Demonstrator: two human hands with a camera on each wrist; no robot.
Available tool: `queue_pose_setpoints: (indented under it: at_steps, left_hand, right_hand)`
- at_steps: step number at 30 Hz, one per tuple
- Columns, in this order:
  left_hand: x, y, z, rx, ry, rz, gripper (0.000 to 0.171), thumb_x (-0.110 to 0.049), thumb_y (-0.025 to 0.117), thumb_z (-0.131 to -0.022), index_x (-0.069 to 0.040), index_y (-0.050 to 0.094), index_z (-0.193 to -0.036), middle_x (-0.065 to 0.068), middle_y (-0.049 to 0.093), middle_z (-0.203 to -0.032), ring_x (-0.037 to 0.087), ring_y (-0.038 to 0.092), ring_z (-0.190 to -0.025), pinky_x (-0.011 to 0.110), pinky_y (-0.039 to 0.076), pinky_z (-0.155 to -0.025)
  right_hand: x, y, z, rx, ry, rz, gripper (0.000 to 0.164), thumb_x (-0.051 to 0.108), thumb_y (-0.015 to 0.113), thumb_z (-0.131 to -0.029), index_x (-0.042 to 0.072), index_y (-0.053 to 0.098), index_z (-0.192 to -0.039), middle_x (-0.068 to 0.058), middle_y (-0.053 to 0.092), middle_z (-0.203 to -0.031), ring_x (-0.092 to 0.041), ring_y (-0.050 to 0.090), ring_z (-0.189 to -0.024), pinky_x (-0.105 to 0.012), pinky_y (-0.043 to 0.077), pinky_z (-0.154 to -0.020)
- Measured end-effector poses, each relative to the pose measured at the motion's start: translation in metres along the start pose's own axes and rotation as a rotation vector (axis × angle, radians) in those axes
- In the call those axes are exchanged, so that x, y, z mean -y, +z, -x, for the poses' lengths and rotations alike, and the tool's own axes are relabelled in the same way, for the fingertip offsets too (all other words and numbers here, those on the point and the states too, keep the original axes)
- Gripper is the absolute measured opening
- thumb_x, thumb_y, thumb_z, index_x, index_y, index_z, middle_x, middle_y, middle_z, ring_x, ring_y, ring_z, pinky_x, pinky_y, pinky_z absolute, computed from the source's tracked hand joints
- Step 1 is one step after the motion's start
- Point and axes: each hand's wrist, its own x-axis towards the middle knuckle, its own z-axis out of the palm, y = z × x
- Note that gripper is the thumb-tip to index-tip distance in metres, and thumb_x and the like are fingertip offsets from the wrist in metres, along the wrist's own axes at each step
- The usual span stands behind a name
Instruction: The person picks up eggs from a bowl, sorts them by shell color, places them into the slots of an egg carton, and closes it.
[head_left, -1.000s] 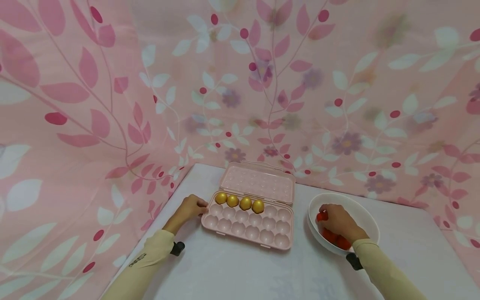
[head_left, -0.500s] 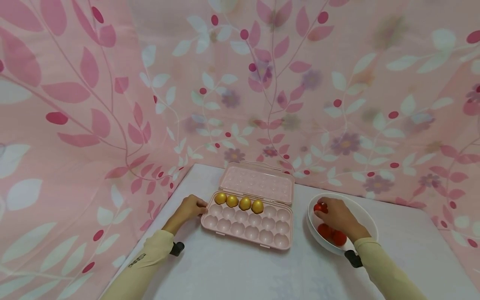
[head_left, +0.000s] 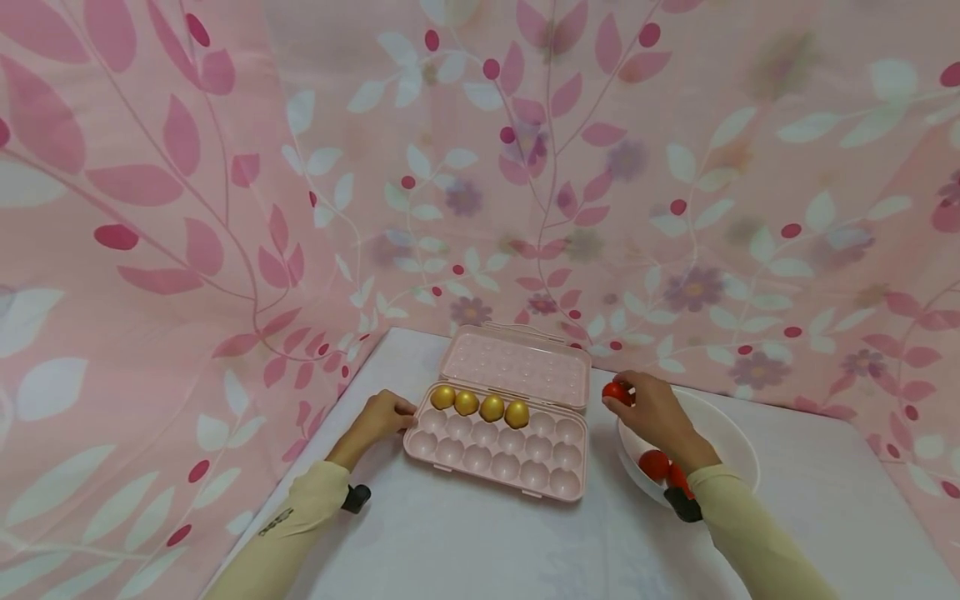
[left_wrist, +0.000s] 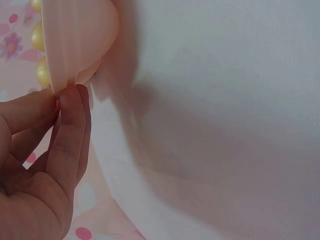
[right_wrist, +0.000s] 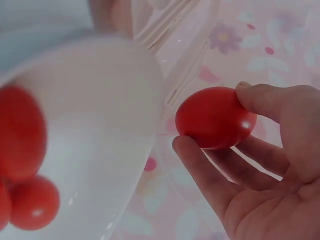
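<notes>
My right hand pinches a smooth red egg between thumb and fingers, above the left rim of the white bowl. More red eggs lie inside that bowl, partly hidden by my wrist in the head view. With thumb and fingertips, my left hand grips the left edge of a pink plastic egg box. The box lies open, and several gold eggs sit in its back row from the left. Other cups in the box hold nothing.
The egg box's lid lies folded back behind the tray, near the pink floral cloth that hangs at the back and left. A white cloth covers the table.
My right hand has taken a red egg from among the others, raised it and brought it left over the bowl's rim. The left hand has stayed at the egg box.
</notes>
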Motion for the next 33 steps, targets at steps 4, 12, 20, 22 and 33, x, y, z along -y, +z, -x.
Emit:
queue_pose_setpoints:
  at_steps: [4, 12, 20, 22, 33]
  left_hand:
    - [0.001, 0.001, 0.0, -0.001, -0.004, -0.001, 0.023, -0.007, 0.074, -0.085, 0.003, 0.073, -0.106, 0.008, 0.071, -0.088, 0.016, 0.061, -0.067, 0.029, 0.056, -0.068]
    - [0.0, 0.001, 0.002, 0.005, -0.005, 0.001, 0.022, -0.007, 0.074, -0.086, 0.002, 0.074, -0.106, 0.007, 0.071, -0.088, 0.016, 0.06, -0.069, 0.028, 0.056, -0.068]
    - [-0.004, -0.002, 0.003, -0.005, 0.018, -0.007, 0.021, -0.006, 0.074, -0.085, 0.002, 0.074, -0.105, 0.008, 0.071, -0.087, 0.015, 0.059, -0.067, 0.027, 0.055, -0.066]
    - [-0.004, -0.002, 0.002, -0.006, 0.009, -0.003, 0.022, -0.006, 0.074, -0.085, 0.002, 0.074, -0.106, 0.008, 0.071, -0.088, 0.015, 0.059, -0.068, 0.028, 0.055, -0.067]
    - [-0.003, 0.0, 0.002, -0.001, 0.001, 0.011, 0.022, -0.006, 0.074, -0.085, 0.003, 0.074, -0.105, 0.009, 0.072, -0.089, 0.015, 0.061, -0.068, 0.029, 0.057, -0.068]
  right_hand:
    - [0.015, 0.01, -0.007, -0.052, -0.059, -0.046, 0.036, 0.021, 0.075, -0.087, 0.0, 0.064, -0.114, -0.009, 0.066, -0.096, -0.026, 0.06, -0.086, -0.037, 0.056, -0.072]
    - [0.047, 0.037, -0.022, -0.045, -0.076, -0.14, 0.029, 0.023, 0.075, -0.087, 0.004, 0.066, -0.109, -0.005, 0.066, -0.094, -0.022, 0.063, -0.085, -0.034, 0.057, -0.073]
    - [0.083, 0.066, -0.036, 0.027, -0.083, -0.224, 0.033, 0.019, 0.077, -0.086, 0.004, 0.066, -0.112, -0.007, 0.066, -0.1, -0.021, 0.065, -0.088, -0.032, 0.058, -0.075]
    - [0.092, 0.073, -0.039, 0.042, -0.098, -0.242, 0.035, 0.019, 0.077, -0.085, 0.003, 0.066, -0.114, -0.007, 0.065, -0.102, -0.021, 0.064, -0.089, -0.031, 0.057, -0.075]
    - [0.128, 0.109, -0.055, 0.152, -0.231, -0.253, 0.032, 0.019, 0.075, -0.087, 0.005, 0.069, -0.115, -0.004, 0.068, -0.102, -0.019, 0.063, -0.09, -0.028, 0.056, -0.078]
